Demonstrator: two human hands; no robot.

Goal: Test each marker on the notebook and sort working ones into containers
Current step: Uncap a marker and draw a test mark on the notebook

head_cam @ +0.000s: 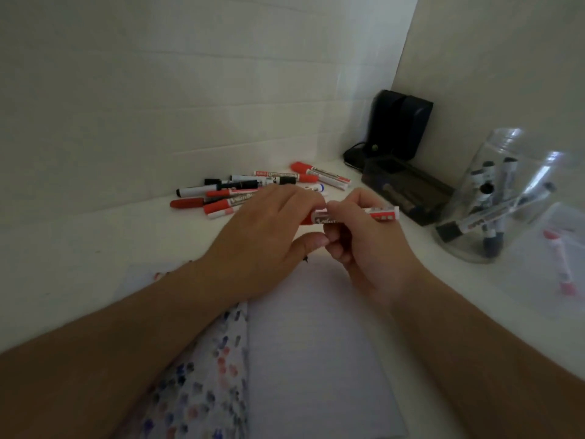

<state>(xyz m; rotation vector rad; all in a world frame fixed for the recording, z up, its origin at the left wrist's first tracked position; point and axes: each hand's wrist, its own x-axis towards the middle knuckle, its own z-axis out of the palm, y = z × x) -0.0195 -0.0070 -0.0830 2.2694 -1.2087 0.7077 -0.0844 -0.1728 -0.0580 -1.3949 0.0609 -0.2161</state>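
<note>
Both hands gripped one red marker (357, 215) above the open notebook (316, 343): left hand (269, 236) clasping its cap end, right hand (370, 245) curled round the barrel.

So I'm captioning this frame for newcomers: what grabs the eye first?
Both hands meet mid-frame on a red marker, the left hand at its cap end, the right hand round the barrel. Behind lies a heap of markers; at right, a clear jar holds black ones.

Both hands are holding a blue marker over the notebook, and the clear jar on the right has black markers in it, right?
Almost. The marker in both hands, left hand and right hand, is red, not blue, as the head view shows. The rest holds.
</note>
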